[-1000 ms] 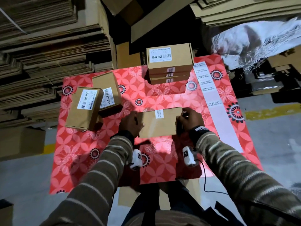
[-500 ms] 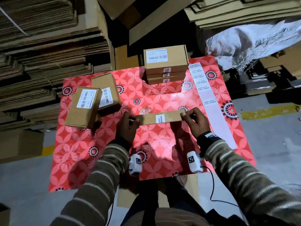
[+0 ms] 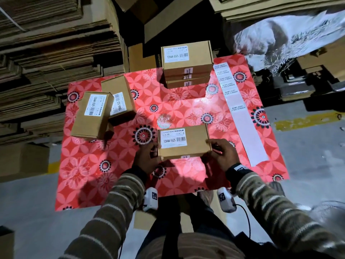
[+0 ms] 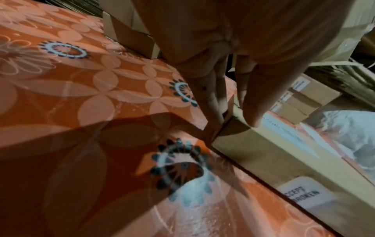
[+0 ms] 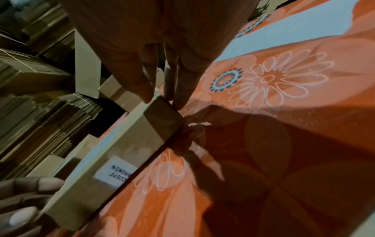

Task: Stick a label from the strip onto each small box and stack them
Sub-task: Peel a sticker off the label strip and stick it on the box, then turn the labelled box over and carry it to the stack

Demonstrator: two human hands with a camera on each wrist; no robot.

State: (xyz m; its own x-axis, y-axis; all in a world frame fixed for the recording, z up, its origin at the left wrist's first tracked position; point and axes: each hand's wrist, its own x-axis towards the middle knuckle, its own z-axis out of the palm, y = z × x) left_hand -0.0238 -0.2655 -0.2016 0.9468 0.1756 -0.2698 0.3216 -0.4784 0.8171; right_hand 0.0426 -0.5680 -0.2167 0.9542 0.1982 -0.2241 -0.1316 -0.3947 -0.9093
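Note:
A small brown box lies flat on the red floral cloth, barcode label up. A white seal label sits on its near side. My left hand grips its left end, thumb on top. My right hand grips its right end. A stack of three labelled boxes stands at the back. The white label strip lies to the right. Two more boxes lie at the left.
Piles of flattened cardboard rise to the left and behind the cloth. Crumpled plastic wrap lies at the back right. Grey floor with a yellow line borders the cloth on the right.
The box between my hands turned from its plain side through its edge, and now lies flat with the barcode label up. Both hands stayed on its ends.

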